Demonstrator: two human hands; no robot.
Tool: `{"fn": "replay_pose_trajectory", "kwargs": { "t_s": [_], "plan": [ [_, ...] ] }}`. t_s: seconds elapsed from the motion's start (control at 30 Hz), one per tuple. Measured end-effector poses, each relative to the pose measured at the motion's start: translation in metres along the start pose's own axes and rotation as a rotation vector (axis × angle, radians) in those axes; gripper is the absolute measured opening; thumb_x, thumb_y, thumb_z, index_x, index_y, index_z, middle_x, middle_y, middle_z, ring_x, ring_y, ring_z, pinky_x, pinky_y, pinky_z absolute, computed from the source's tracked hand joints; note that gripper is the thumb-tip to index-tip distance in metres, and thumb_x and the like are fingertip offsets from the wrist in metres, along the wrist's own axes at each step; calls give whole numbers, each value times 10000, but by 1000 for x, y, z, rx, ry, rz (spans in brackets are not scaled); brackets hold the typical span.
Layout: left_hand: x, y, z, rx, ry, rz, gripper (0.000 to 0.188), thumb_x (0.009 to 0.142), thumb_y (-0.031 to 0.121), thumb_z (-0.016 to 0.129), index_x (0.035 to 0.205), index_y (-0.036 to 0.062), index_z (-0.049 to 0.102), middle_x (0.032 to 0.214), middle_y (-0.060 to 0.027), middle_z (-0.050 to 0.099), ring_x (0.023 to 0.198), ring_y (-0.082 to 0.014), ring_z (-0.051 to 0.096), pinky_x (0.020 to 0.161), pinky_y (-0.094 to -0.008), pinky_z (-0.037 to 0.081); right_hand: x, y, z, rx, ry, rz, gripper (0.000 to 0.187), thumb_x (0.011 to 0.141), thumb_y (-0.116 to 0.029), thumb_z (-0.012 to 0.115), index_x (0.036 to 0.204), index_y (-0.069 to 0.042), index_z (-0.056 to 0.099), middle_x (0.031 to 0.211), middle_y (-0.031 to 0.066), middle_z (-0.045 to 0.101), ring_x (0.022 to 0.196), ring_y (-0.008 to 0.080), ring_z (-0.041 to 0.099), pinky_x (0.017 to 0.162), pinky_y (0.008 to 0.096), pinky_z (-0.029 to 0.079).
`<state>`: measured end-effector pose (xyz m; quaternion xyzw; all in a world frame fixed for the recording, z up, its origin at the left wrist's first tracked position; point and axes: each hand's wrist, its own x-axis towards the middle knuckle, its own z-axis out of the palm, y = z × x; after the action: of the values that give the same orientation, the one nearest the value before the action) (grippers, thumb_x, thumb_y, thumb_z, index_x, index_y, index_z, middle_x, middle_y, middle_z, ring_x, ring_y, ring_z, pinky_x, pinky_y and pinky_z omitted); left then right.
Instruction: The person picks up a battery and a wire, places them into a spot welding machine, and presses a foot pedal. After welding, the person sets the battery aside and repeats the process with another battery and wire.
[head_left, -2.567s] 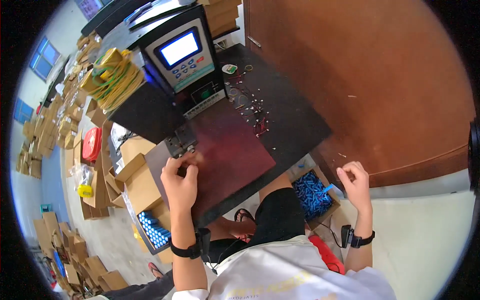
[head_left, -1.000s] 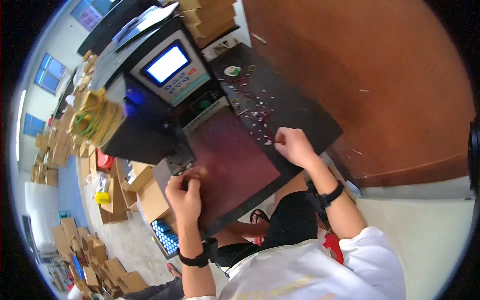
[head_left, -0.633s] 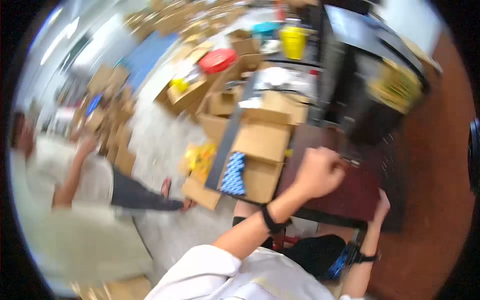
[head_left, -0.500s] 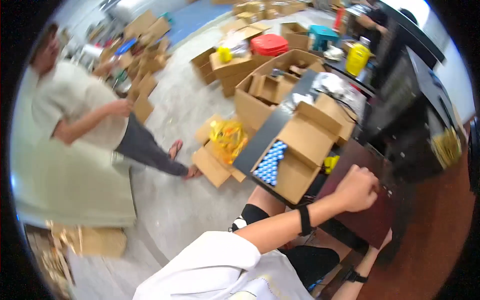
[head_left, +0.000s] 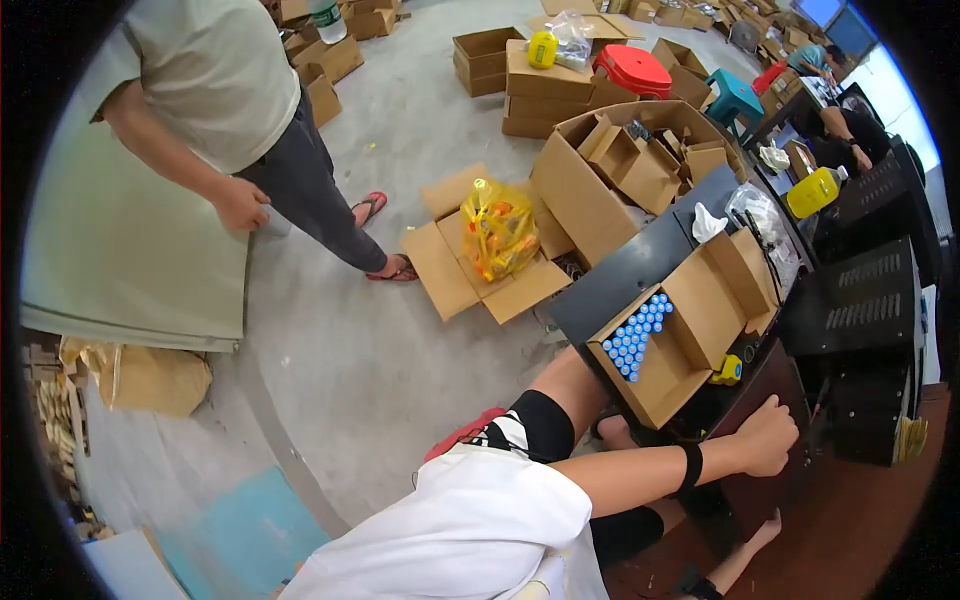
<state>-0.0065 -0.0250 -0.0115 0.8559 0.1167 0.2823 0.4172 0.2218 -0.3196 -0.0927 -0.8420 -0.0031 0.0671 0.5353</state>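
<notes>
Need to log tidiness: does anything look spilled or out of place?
Nothing looks spilled. Mildly odd: a bulging yellow plastic bag sits in an open brown cardboard carton on the grey floor, near a person's sandalled foot, possibly a tripping hazard.

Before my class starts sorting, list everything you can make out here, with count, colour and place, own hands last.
Blue-topped cylinders: many, blue, in the open box
Open box: one, brown, on the black table
Black table: one, black, centre right
Yellow gadget: one, yellow, beside that box
Board: one, dark red, lower right
Vented machine: one, black, right
Bottle: one, yellow, upper right
Filled bag: one, yellow, in a floor carton
Large carton: one, brown, behind the table
Stool: one, teal, upper right
Standing person: one, light shirt, upper left
Background cartons: too many to count, brown, top
Left hand: one, curled, above the board
Right hand: one, partly seen, by the board
</notes>
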Motion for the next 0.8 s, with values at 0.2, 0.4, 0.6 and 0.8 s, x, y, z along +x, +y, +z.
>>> {"fn": "replay_pose_trajectory", "kwargs": {
  "t_s": [0.2,0.4,0.6,0.8],
  "plan": [
    [-3,-4,-1,-8,-28,-32,183,790,204,678,783,26,721,847,-129,669,932,-288,571,911,-411,369,-65,-99,10,-377,38,-109,217,938,-123,660,1114,-6,710,1035,76,715,893,144,650,729,270,489],
    [0,-2,4,-25,-16,-23,180,799,208,687,805,33,725,855,-130,665,947,-292,574,928,-419,368,-72,-137,-17,-227,169,-168,225,902,-130,735,1111,-54,698,1012,10,719,834,109,659,659,233,467],
    [-6,-4,8,-3,66,3,171,801,208,683,832,45,725,864,-120,656,950,-290,582,905,-418,383,-112,-164,-15,-53,123,-298,293,969,-217,676,1207,-45,676,1158,62,686,1040,175,629,910,352,450],
    [-65,10,-25,-203,138,251,85,762,164,674,797,89,692,848,-80,628,888,-269,591,797,-391,423,-126,-146,34,216,42,-388,266,974,-144,656,1222,-48,636,1149,29,683,1018,110,636,838,256,436]
  ]
}}
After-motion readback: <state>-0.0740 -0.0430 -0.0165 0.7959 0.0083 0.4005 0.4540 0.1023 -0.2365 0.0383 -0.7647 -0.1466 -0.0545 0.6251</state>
